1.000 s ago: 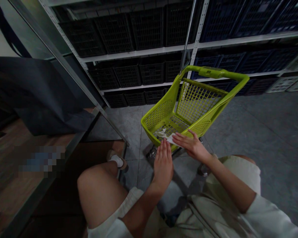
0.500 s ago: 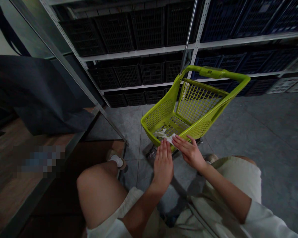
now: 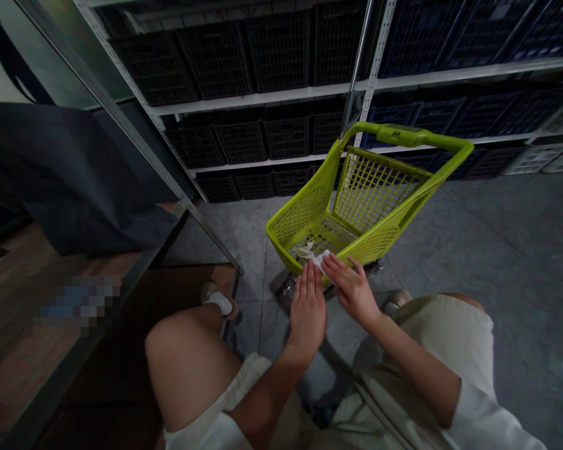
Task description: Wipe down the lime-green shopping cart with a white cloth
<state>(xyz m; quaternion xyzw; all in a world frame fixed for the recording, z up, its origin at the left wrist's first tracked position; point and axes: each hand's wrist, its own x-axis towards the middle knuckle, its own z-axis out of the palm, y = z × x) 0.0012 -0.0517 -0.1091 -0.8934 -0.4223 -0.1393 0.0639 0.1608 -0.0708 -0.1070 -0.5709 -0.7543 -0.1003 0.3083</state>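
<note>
A small lime-green shopping cart (image 3: 309, 215) stands on the grey floor in front of me. My left hand (image 3: 308, 311) lies flat with fingers stretched out against the cart's near rim. My right hand (image 3: 351, 286) rests beside it, fingers extended, pressing on a white cloth or paper (image 3: 319, 259) at the rim. More white material (image 3: 304, 251) lies inside the cart's basket. I am crouched, with my bare left knee (image 3: 182, 356) forward.
Metal shelving (image 3: 263, 99) with dark plastic crates runs along the back. A closer shelf with a wooden board (image 3: 51, 325) and a dark cloth (image 3: 75, 181) stands at the left, its post (image 3: 237, 275) near my foot. Grey floor tiles (image 3: 497, 250) extend to the right.
My right hand has slid leftward along the cart's rim toward my left hand. The left hand and the cart have stayed in place.
</note>
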